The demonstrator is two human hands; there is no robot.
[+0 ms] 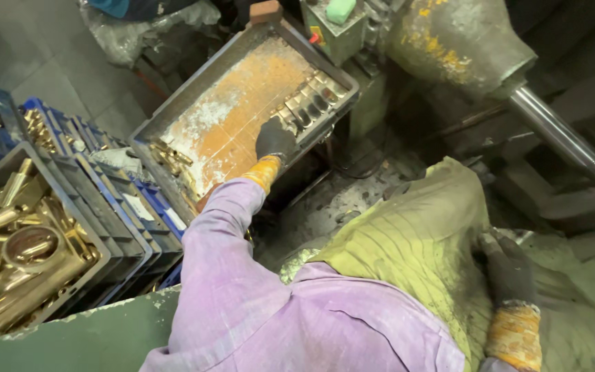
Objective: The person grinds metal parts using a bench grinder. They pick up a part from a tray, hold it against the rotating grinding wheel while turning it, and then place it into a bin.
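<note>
My left hand (276, 140), in a dark glove with an orange cuff, reaches forward into a shallow metal tray (173, 117) with a rusty, dusty bottom. It rests on a row of brass parts (311, 96) lined up at the tray's right end; whether the fingers grip one is hidden. A few loose brass pieces (168, 157) lie at the tray's left end. My right hand (511, 270), gloved the same way, lies flat on a dirty yellow-green cloth (421, 234) over my lap, holding nothing. Both sleeves are pale purple.
Grey and blue crates (105, 207) stand at the left, the nearest filled with brass fittings (18, 251). A grimy machine body (456, 41) with a pointed steel shaft (559, 134) stands at the upper right. A green edge (70, 337) crosses the lower left.
</note>
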